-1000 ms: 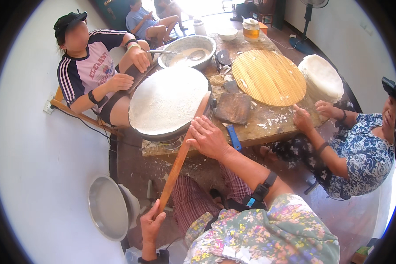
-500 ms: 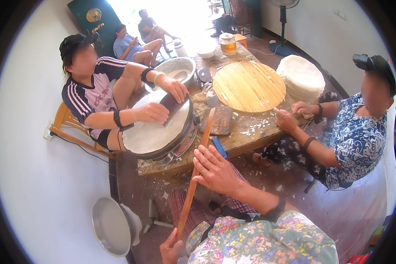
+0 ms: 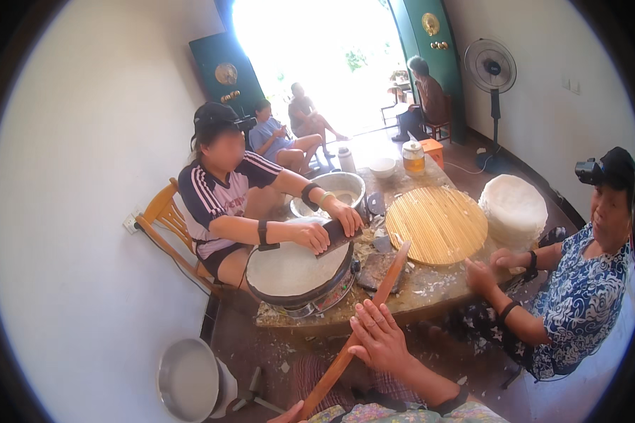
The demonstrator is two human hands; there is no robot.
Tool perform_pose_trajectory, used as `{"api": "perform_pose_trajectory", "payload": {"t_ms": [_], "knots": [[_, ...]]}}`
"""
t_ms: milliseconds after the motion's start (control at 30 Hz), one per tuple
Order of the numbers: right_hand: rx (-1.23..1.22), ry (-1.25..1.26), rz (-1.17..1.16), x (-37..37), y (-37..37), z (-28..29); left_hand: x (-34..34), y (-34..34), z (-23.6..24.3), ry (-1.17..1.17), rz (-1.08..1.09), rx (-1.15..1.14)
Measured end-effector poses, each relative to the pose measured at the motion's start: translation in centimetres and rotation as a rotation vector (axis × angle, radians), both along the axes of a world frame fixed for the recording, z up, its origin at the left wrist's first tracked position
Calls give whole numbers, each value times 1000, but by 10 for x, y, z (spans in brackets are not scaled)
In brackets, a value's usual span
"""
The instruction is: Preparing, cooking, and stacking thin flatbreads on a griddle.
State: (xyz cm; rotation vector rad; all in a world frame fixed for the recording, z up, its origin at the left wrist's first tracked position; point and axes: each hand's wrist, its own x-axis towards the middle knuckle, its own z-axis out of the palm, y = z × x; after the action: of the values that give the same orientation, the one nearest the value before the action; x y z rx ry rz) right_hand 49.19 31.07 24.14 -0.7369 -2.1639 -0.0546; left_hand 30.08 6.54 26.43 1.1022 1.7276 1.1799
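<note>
A long, flat wooden stick (image 3: 336, 375) with a narrowed tip slants up from my lap toward the table. My left hand (image 3: 288, 414) grips its lower end, mostly cut off by the bottom edge. Against the stick's middle rests my right hand (image 3: 381, 337), its fingers stretched out rather than wrapped round it. Beyond the stick's tip lies a dark flat slab (image 3: 379, 273) on the table. To the left, a co-worker holds a dark scraper (image 3: 337, 241) over a pale round sheet (image 3: 286, 269) on a round griddle (image 3: 300, 299).
The wooden table (image 3: 430, 295) carries a round slatted board (image 3: 437, 225), a stack of white sheets (image 3: 513, 208), a metal basin (image 3: 360, 185) and a jar (image 3: 414, 158). Another person sits at right. A large bowl (image 3: 164, 381) stands low at left. A fan (image 3: 495, 106) is behind.
My view has tilted upward, so the doorway shows more and the table sits lower. My hands stay on the stick. The co-worker's scraper remains over the griddle.
</note>
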Motion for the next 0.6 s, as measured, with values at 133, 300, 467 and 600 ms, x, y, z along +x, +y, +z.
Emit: {"api": "perform_pose_trajectory", "payload": {"t_ms": [133,300,467,600], "knots": [[-52,9,15,11,-19,9,1,-16,-13,26,42,57],[-86,0,-4,16,-24,19,7,-25,6,65,161,-22],[-17,-12,73,21,-35,31,-11,-25,-34,232,184,96],[8,-10,137,13,-52,31,-17,-43,-53,123,237,137]]}}
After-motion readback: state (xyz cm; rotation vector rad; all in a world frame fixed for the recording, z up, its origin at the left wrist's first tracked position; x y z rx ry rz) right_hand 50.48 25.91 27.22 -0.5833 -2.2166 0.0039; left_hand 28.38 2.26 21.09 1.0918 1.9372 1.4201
